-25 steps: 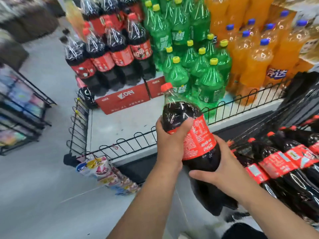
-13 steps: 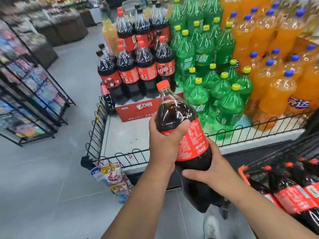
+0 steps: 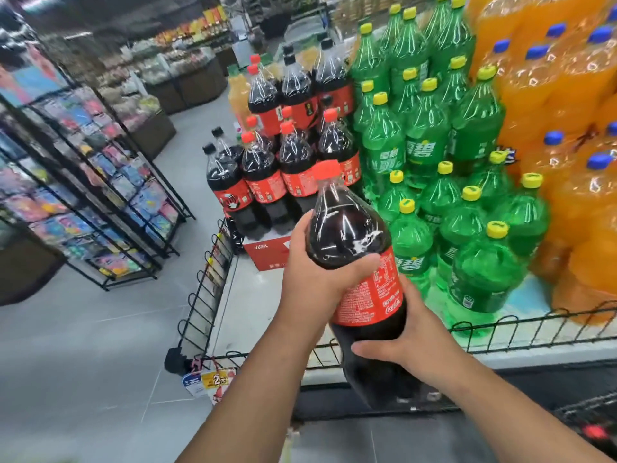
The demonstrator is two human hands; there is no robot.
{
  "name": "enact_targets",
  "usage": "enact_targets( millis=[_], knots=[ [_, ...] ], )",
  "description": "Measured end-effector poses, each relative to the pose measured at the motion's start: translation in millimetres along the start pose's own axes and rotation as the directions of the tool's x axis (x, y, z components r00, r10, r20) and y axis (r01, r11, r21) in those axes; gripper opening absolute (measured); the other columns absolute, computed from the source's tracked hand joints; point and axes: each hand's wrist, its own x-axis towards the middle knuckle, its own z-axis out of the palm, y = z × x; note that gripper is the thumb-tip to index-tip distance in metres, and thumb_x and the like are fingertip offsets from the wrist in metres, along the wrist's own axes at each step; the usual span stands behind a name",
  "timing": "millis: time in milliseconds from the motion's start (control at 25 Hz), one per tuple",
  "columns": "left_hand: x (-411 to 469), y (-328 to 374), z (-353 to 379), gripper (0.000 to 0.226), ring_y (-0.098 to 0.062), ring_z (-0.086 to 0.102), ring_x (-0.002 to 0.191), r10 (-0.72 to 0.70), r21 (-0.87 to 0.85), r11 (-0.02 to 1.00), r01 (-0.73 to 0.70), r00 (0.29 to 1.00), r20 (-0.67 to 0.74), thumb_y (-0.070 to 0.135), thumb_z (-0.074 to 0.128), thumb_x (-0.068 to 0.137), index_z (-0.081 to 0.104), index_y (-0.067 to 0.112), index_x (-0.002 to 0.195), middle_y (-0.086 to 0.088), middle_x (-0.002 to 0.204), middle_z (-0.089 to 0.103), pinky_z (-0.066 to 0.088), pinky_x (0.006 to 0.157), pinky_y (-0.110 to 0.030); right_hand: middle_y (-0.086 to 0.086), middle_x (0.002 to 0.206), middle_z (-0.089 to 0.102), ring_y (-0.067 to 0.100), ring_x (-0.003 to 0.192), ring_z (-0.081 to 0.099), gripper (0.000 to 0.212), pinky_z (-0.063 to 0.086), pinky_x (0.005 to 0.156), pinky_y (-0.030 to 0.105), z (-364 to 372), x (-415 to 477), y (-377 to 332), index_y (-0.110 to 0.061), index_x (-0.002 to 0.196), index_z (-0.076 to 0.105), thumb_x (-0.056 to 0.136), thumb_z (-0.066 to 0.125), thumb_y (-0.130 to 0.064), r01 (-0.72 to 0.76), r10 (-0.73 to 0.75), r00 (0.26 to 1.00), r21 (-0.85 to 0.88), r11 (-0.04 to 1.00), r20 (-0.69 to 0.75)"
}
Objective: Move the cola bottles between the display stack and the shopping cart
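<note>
I hold one cola bottle (image 3: 350,235) in two hands: left hand (image 3: 310,282) curled round its shoulder, right hand (image 3: 409,344) gripping below the label. The display stack (image 3: 263,182) stands just beyond.

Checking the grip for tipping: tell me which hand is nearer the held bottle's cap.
Left. The left hand grips the bottle at its shoulder, below the cap; the right hand holds its lower body, farther down.

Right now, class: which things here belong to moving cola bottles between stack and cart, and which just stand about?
Job: cola bottle, gripped by left hand and right hand; cola display stack; shopping cart, corner only.
Standing about: green Sprite bottles; orange soda bottles; wire snack racks; hanging price tag.
</note>
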Motion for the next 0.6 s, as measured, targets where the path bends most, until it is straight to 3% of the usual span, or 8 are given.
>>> enact_targets(
  millis=[280,400,480,600],
  knots=[
    [41.1,-9.7,13.6,0.108,-0.010,0.067,0.117,0.071,0.171,0.983,-0.071,0.997,0.004,0.036,0.093,0.041,0.047,0.031,0.139,0.007,0.129,0.068,0.052,0.105,-0.046,-0.037,0.111,0.061,-0.014,0.106,0.057,0.107,0.041,0.086,0.004,-14.0,55.2,15.1,-0.066,0.120,0.026,0.048,0.097,-0.031,0.052,-0.054,0.996,0.026,0.998,0.068],
    [61.2,-17.7,5.8,0.109,-0.007,0.065,0.120,0.082,0.221,0.971,-0.092,0.995,0.053,0.035,0.095,0.042,0.045,0.037,0.139,0.010,0.131,0.065,0.052,0.106,-0.044,-0.029,0.115,0.063,-0.010,0.109,0.059,0.109,0.042,0.086,0.005,-10.3,76.7,24.1,-0.062,0.122,0.028,0.049,0.097,-0.022,0.038,-0.041,0.998,0.059,0.998,0.047],
    [77.6,-25.0,-0.8,0.107,-0.003,0.063,0.120,0.066,0.251,0.964,-0.093,0.991,0.115,0.030,0.096,0.041,0.043,0.044,0.134,0.015,0.129,0.065,0.053,0.104,-0.037,-0.025,0.116,0.064,-0.011,0.107,0.059,0.109,0.042,0.084,0.005,-5.1,91.9,30.7,-0.058,0.123,0.029,0.050,0.097,-0.014,0.021,-0.023,1.000,0.075,0.997,0.019],
    [106.4,-41.4,-11.3,0.104,0.008,0.061,0.116,0.025,0.274,0.957,-0.092,0.971,0.237,0.022,0.096,0.044,0.042,0.046,0.130,0.032,0.121,0.065,0.050,0.093,-0.015,-0.022,0.121,0.061,-0.015,0.105,0.057,0.110,0.041,0.082,0.003,5.2,113.0,39.4,-0.054,0.125,0.028,0.051,0.097,-0.010,-0.014,0.016,0.999,0.073,0.997,-0.036]
  ],
)
